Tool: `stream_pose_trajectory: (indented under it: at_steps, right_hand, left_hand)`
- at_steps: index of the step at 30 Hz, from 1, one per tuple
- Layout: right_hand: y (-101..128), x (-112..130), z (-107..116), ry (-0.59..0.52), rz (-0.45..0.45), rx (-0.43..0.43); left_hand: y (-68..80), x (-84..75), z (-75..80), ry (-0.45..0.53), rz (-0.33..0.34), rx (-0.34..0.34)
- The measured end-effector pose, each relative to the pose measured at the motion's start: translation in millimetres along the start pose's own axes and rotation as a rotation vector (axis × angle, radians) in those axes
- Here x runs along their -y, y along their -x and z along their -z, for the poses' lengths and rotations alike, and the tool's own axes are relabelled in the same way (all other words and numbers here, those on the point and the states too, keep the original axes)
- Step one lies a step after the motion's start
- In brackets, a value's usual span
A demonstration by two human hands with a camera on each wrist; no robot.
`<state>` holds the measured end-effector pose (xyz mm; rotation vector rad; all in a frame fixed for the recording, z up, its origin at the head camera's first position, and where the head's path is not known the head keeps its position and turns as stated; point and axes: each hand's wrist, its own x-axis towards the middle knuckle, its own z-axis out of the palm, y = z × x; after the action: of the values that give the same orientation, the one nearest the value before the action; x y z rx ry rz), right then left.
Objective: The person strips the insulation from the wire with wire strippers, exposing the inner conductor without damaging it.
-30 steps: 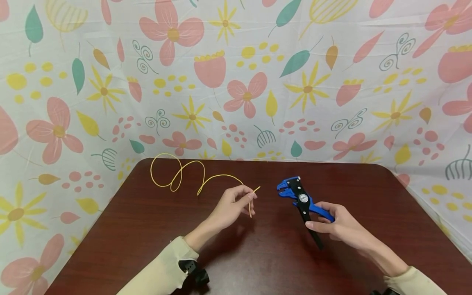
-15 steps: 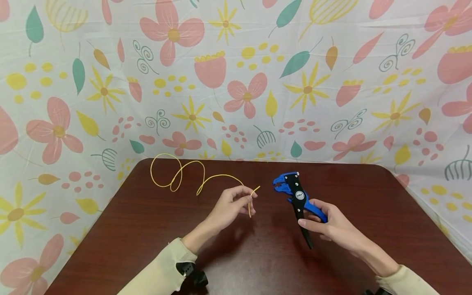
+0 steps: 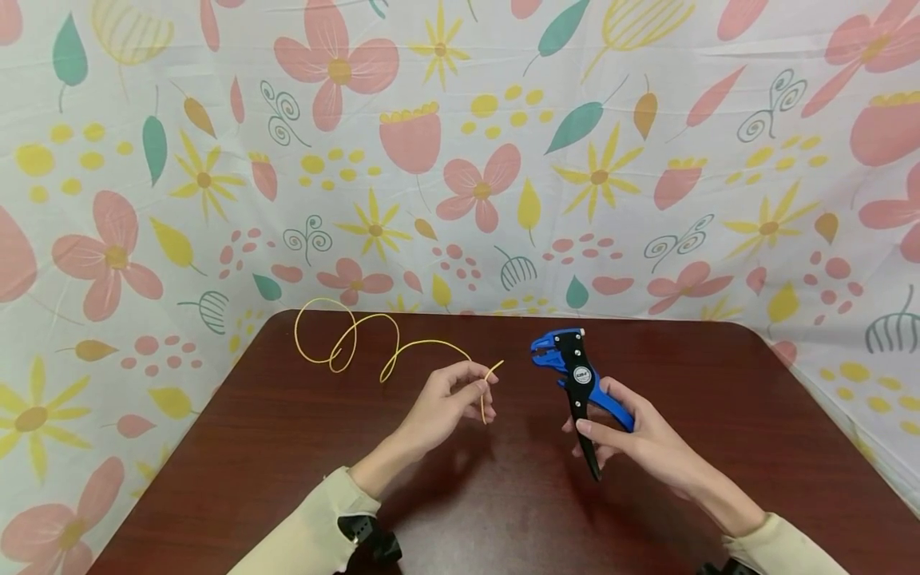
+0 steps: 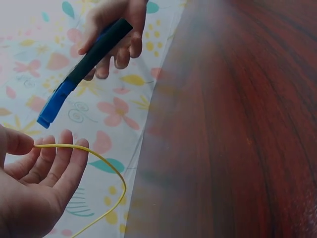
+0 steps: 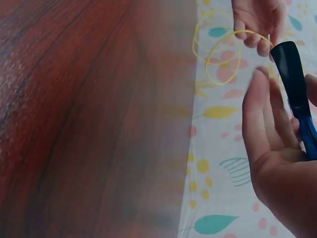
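Note:
A thin yellow wire lies in loops on the dark wooden table and runs to my left hand, which pinches it near its free end. In the left wrist view the wire crosses the fingertips. My right hand grips the handles of a blue and black wire stripper, head pointing up and left toward the wire end, a short gap apart. The right wrist view shows the stripper's black handle in the hand.
A floral cloth in pink, yellow and teal hangs behind and around the table. The table's rounded far corners lie close behind the hands. Cream sleeves cover both forearms.
My right hand has carried the stripper up and to the left, closer to the wire end, and tilted it more upright. The left hand has barely moved.

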<state>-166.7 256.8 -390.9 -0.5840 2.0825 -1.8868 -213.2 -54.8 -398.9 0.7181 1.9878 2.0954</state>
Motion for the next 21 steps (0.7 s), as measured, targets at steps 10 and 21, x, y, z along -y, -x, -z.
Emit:
stream_pose_trajectory:
  at_steps: [10,21]
  right_hand:
    - [-4,-5,-3,-0.173,0.062,0.072]
    - [-6,-4,-8,-0.196,0.135,0.078]
  left_hand:
    - [1.4,-6.7,2.1,0.006,-0.031,0.014]
    - [2.5,-10.5,3.2,0.037,-0.055,0.045]
